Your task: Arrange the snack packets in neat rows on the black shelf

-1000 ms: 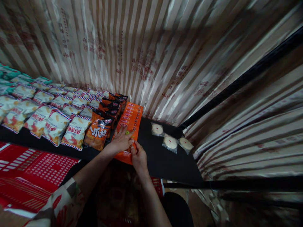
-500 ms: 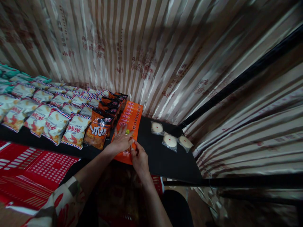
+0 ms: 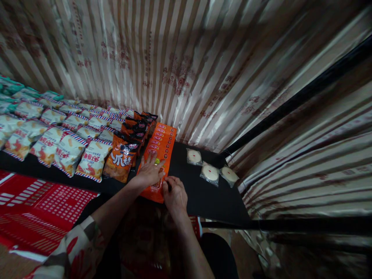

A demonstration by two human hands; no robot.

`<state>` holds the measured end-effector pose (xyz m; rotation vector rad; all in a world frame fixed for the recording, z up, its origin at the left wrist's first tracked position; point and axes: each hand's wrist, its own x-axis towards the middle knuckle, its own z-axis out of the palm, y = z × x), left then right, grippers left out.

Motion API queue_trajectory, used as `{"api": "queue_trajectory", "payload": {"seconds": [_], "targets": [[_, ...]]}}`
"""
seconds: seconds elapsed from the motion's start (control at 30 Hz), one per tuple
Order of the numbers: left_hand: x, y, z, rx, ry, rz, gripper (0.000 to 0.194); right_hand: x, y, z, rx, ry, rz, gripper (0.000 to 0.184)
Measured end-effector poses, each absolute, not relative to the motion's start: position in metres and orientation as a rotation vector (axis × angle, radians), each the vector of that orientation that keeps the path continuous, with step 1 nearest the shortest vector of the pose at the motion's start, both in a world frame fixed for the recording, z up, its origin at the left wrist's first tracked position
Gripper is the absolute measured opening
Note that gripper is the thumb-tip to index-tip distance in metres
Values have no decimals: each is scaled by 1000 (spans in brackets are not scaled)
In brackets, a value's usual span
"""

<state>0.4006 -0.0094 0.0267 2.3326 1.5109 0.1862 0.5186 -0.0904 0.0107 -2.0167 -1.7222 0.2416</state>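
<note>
And here are both hands, working over the orange packs (image 3: 165, 140), which lie in an overlapping strip on the black table (image 3: 200, 201), running from the front edge back toward the curtain (image 3: 174, 58). The left hand (image 3: 150, 173) is down flat on the strip, fingers spread wide, palm low, nothing gripped there. Over on the right side, the right hand (image 3: 176, 193) has its fingers curled in, thumb and forefinger drawn close together at the strip's right edge, near its front end; whether they pinch a pack or merely touch it, the view can't tell

Just left of the strip stand the brown bags (image 3: 119, 161), black at the top, lined up front to back. Beside them come the white bags (image 3: 90, 159) with striped edges, row behind row, and at the far left the green bags (image 3: 11, 87) sit at the back. Out to the right, well apart from the strip, lie 3 white discs (image 3: 210, 173) in clear wrap, and behind them a black pole (image 3: 290, 104) slants up across the curtain. Below the table, at left, a red basket (image 3: 58, 205) shows its slotted side, with a patterned sleeve (image 3: 80, 244) in front
</note>
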Motion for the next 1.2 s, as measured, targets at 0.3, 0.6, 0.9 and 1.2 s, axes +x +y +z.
{"api": "queue_trajectory", "payload": {"seconds": [0.3,0.6,0.9,1.2], "targets": [[401,-10,26,2361,1526,187,50,531,-50,-10,-1794,-1724,112,39],[401,-11,24,2358,1537,194,53,540,-15,-19,-1806,-1812,128,47],[403,-11,26,2328,1536,164,56,535,-10,-19,-1950,-1736,166,45],[405,-12,23,2370,1575,211,53,533,-12,-16,-1994,-1729,159,44]]}}
